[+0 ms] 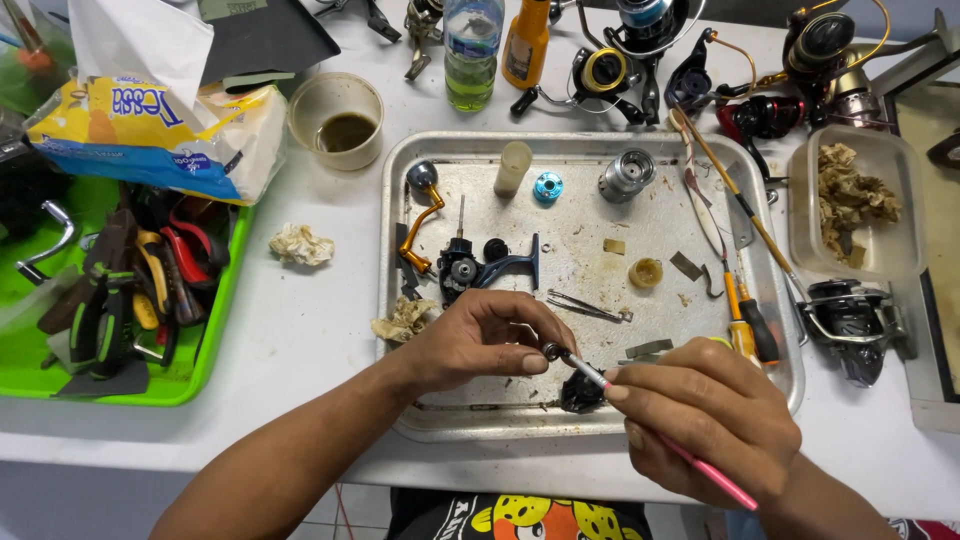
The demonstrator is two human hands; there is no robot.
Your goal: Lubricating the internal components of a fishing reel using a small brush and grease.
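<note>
A soft tissue pack [150, 135] lies at the far left of the table [300, 330], its plastic wrapper yellow and white with a blue band along the lower edge, a white tissue standing up out of its top. At the far edge, near the middle, stands a clear plastic bottle [472, 50] with a blue and white label around its upper part and pale greenish liquid below. Just beside it to the right stands a smaller orange bottle [526, 42] carrying a pale label.
</note>
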